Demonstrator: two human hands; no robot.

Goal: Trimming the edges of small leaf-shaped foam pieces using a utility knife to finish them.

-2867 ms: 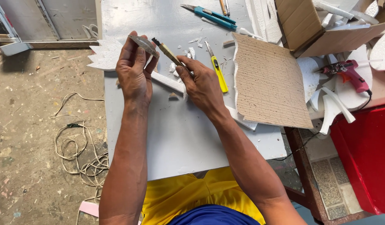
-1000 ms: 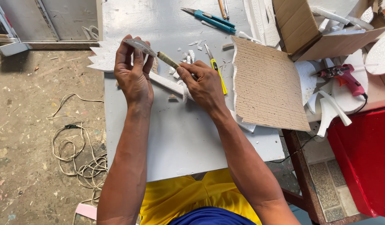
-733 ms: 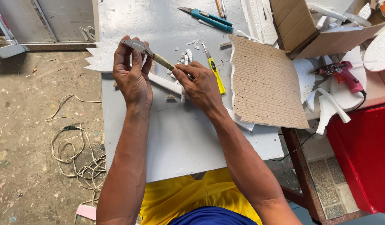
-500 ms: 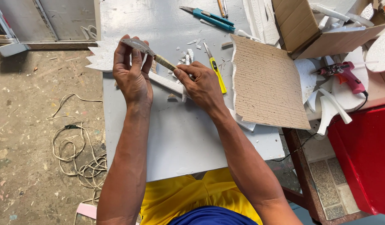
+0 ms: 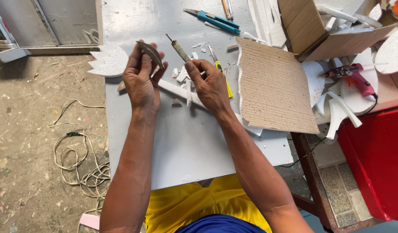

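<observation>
Two hands we record over the table (image 5: 186,146): left hand (image 5: 140,84) pinching a grey leaf-shaped piece (image 5: 150,52), right hand (image 5: 212,84) gripping a thin-bladed tool (image 5: 178,48), trimming apparently unfinished amid foam scraps (image 5: 181,75).

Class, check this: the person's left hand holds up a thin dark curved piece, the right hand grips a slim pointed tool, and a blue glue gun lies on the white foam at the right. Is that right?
Not quite. The head view shows the glue gun is pink, not blue. The rest stands: the left hand holds up the thin dark curved piece, the right hand grips the slim pointed tool, and the gun lies on white foam at the right.
</observation>
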